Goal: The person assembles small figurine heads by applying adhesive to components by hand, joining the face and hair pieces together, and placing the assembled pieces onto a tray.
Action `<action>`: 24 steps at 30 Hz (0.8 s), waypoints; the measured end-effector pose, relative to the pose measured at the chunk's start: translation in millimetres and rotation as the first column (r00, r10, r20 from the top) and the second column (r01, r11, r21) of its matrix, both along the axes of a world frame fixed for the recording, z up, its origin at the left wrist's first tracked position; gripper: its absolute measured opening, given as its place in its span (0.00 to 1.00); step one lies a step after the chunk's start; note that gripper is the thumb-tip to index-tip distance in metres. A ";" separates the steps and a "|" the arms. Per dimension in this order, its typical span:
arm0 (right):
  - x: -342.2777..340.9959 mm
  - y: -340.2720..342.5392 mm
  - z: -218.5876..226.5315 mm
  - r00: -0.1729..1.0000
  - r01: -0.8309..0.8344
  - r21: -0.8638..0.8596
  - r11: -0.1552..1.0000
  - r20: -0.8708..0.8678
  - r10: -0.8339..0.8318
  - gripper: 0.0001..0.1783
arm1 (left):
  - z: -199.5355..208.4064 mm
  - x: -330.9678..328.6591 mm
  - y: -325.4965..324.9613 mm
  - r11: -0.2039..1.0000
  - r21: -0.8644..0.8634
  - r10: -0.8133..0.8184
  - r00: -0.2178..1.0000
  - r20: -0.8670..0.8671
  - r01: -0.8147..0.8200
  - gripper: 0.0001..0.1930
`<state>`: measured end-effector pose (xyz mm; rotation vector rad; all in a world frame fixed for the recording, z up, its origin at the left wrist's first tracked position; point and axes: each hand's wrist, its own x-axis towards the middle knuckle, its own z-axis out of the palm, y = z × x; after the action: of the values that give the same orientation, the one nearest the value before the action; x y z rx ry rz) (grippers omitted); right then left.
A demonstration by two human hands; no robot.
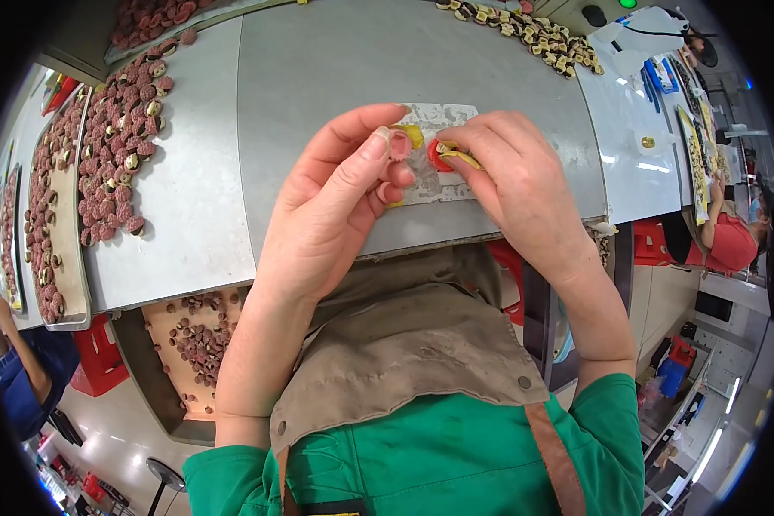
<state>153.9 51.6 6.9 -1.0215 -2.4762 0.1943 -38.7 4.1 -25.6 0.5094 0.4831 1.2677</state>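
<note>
Over the worktable, my left hand pinches a small hollow pink piece between thumb and fingers, its open side facing up. A bit of yellow shows just behind it. Close by on the right, my right hand has its thumb and fingers closed on a small yellowish piece; its exact kind is hard to make out. Beside those fingertips is something bright red, partly hidden. Both hands are above a worn whitish board on the grey tabletop.
Many raspberry-like pieces lie at the left, some in a tray. Cream-and-dark pieces sit at the far right. Below the table's edge, an open drawer holds more small pieces. Co-workers are at the left and right.
</note>
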 end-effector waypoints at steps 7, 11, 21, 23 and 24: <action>3.6 0.8 3.4 0.997 -0.083 -0.047 0.995 0.000 0.083 0.13 | 9.9 7.6 -0.7 0.995 -0.071 0.065 0.990 -0.128 -0.074 0.18; 3.8 3.5 1.9 0.997 -0.068 -0.027 0.997 0.043 0.069 0.13 | 6.8 6.1 -1.4 0.997 -0.042 0.064 0.989 -0.136 -0.070 0.19; 14.6 9.1 -2.1 0.991 -0.123 -0.067 0.990 -0.056 0.119 0.11 | 10.9 12.9 -0.3 0.996 -0.055 0.059 0.974 -0.218 -0.072 0.16; 14.0 7.0 -2.2 0.991 -0.095 -0.160 0.983 -0.103 0.080 0.10 | 13.4 13.7 -0.6 0.996 -0.060 0.049 0.969 -0.243 -0.065 0.16; 13.4 1.0 -1.4 0.957 -0.073 -0.351 0.933 -0.288 -0.033 0.09 | 14.6 14.4 -1.0 0.996 -0.070 0.029 0.965 -0.260 -0.049 0.15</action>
<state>167.3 52.6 5.6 -1.0225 -2.2252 0.7730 -24.3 3.1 -11.0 0.6076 0.7611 1.2209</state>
